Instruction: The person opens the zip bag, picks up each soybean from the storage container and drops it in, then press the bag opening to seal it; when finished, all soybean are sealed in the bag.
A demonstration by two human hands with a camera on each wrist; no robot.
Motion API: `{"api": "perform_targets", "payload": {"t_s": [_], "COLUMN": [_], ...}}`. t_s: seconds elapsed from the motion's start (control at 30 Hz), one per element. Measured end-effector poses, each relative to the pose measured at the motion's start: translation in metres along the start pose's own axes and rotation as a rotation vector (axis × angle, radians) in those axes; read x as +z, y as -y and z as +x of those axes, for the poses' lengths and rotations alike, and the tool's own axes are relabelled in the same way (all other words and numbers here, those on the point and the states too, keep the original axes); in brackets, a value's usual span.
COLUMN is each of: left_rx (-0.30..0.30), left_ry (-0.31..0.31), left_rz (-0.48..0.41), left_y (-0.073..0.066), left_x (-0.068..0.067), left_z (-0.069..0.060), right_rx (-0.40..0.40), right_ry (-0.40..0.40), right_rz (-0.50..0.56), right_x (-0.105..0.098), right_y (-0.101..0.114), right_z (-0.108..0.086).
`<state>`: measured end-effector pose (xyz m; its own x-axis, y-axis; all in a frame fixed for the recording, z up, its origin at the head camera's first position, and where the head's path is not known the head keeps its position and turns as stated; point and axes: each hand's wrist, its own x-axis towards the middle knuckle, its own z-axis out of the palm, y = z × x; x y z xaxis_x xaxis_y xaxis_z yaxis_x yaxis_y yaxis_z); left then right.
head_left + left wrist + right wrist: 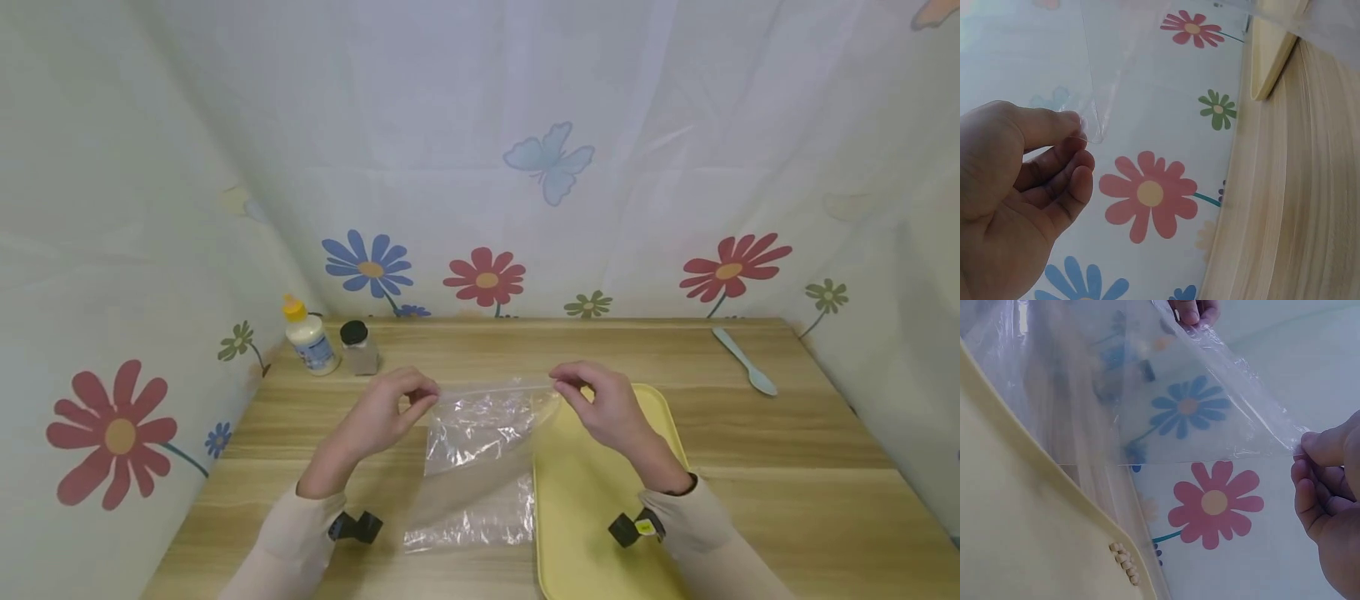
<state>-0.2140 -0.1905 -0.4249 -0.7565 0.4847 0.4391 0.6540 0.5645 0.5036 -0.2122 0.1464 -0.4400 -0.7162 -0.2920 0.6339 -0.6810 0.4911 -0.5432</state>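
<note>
flat yellow tray [600, 492] partly behind clear plastic bag [480, 467], left hand [375, 418] and right hand [611, 410], fingers [1309, 509] pinching its top corners

One plastic bag [472, 475], one tray [581, 500], one yellow-capped bottle [310, 340], one jar [360, 350], one spoon [744, 360], one table [787, 433], two hands [382, 414] [606, 410] and two wrist cameras [366, 527] [624, 530] show.

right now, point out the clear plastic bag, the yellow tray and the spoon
clear plastic bag [480, 467]: head view, middle of its sheet
yellow tray [581, 492]: head view, bare floor
spoon [741, 359]: head view, handle
</note>
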Motion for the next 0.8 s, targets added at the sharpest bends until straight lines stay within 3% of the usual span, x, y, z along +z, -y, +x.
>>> {"api": "perform_targets", "payload": {"t_s": [0.43, 0.8], "left_rx": [0.073, 0.118], "left_ry": [-0.056, -0.142], "left_rz": [-0.06, -0.097], "left_y": [-0.014, -0.028], "left_x": [0.0, 0.007], "left_z": [0.004, 0.01], "right_rx": [-0.063, -0.085], "right_ry": [-0.045, -0.066], "right_rz": [0.007, 0.091], "right_x": [-0.022, -0.042], "right_y": [0.009, 0.01], "right_z": [0.003, 0.004]}}
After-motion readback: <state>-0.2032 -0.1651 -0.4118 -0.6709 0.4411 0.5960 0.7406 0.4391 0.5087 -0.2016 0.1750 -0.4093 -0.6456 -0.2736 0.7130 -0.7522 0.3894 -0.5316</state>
